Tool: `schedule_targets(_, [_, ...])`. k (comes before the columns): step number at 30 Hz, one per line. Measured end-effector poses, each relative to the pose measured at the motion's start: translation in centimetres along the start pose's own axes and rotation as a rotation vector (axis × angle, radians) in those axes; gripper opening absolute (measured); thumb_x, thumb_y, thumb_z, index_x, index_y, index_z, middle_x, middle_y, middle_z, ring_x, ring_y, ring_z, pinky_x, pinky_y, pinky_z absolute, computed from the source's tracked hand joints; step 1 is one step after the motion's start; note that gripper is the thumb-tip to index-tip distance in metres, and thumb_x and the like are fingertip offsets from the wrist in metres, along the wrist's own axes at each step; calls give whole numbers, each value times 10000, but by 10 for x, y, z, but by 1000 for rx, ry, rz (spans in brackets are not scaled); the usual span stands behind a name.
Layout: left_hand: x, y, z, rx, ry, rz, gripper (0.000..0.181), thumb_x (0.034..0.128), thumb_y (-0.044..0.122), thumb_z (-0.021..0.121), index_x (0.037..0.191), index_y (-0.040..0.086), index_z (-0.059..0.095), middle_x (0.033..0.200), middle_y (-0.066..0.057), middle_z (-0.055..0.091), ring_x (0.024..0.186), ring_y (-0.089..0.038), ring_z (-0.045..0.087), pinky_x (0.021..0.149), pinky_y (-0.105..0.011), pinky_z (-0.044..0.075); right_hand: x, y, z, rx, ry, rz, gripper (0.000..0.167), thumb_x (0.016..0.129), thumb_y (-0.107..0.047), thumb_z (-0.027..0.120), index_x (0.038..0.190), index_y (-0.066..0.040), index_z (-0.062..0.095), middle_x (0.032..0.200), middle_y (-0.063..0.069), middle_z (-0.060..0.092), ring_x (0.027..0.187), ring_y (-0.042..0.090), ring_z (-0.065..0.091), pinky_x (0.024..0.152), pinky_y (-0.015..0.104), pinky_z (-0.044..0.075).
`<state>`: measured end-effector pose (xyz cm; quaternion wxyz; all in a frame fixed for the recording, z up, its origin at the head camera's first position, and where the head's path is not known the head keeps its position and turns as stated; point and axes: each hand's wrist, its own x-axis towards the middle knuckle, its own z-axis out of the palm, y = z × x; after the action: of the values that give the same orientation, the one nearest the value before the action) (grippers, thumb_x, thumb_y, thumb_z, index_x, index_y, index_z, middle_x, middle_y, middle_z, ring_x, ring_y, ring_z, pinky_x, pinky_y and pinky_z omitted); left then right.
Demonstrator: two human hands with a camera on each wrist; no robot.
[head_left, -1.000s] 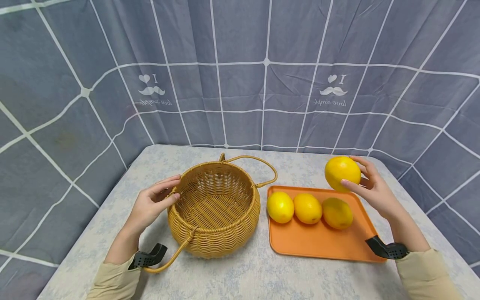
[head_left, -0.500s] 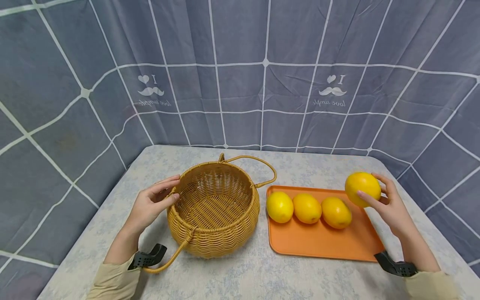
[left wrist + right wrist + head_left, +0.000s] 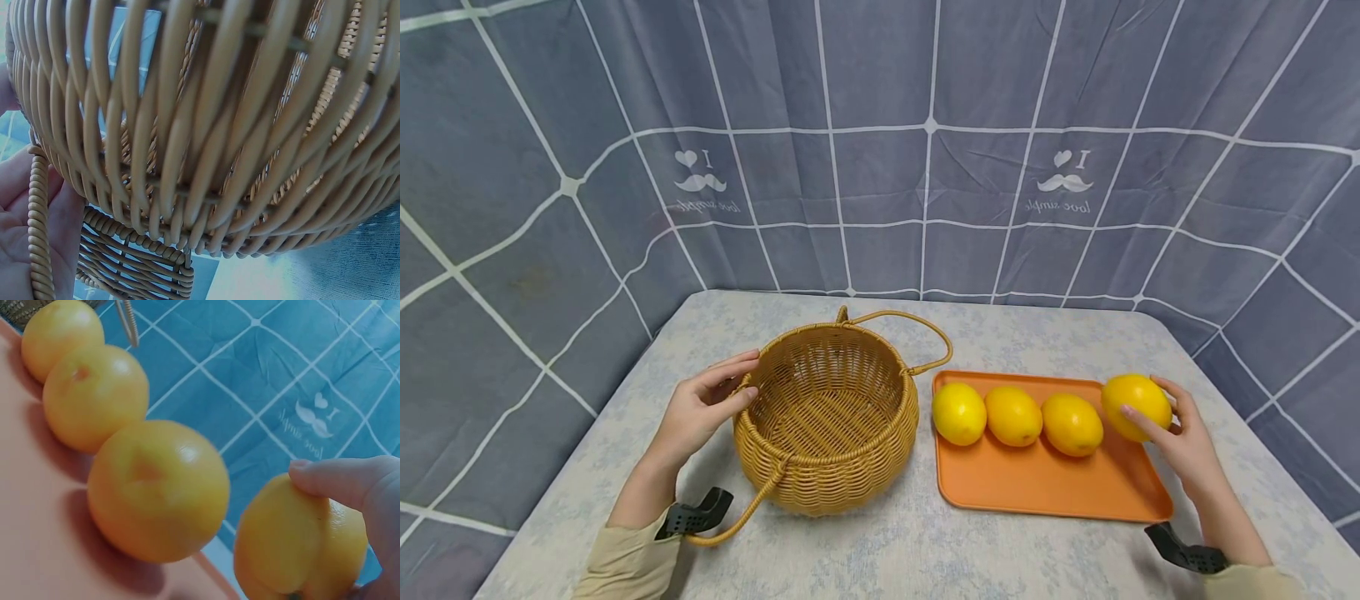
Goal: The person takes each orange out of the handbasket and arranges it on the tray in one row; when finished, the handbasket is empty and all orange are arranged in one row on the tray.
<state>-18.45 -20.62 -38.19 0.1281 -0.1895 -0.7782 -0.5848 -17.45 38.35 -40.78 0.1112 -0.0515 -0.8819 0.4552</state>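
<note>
My right hand (image 3: 1191,442) holds a yellow lemon (image 3: 1137,407) between thumb and fingers at the tray's far right corner. Whether this lemon touches the tray, I cannot tell. Left of it, three lemons (image 3: 1072,425) lie in a row on the orange tray (image 3: 1000,492). The right wrist view shows the thumb on top of the held lemon (image 3: 287,544), beside the row. At the left rim of a round wicker basket (image 3: 827,483), my left hand (image 3: 703,408) grips the edge with thumb and fingers. Inside, the woven bottom is bare.
One basket handle (image 3: 917,315) sticks out toward the back right, above the table (image 3: 887,550). Another handle (image 3: 737,529) reaches to the front left, by the left wrist. A grey-blue curtain (image 3: 880,167) with white lines surrounds the table's back and sides.
My right hand has carried its lemon rightward and down, from above the row to the row's right end. The left hand, basket and other lemons stay put.
</note>
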Motion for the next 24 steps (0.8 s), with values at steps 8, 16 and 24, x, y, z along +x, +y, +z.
schedule_targets(8, [0,0,0,3,-3,-5,382,885,20,637,1249,-66,562,1337,-145,515,1196,-13,479,998,-150,388,-3,10,12,0,21,76,767,933,-382,568,1522,-174,123,1456,287,205,1182,414,316,916,382,377])
schedule_targets(16, [-1,1,0,7,-5,-6,383,887,24,636,1250,-70,559,1339,-127,517,1196,-10,476,997,-143,386,-3,14,18,-5,34,63,793,920,-362,594,1502,-57,152,1471,309,177,1226,487,263,980,681,259])
schedule_targets(24, [0,1,0,-10,-2,-2,381,881,2,635,1244,-84,557,1333,-108,526,1188,-20,491,1000,-159,392,-4,19,21,-67,49,0,746,913,-319,614,1480,-27,227,1419,329,259,1190,484,307,929,643,308])
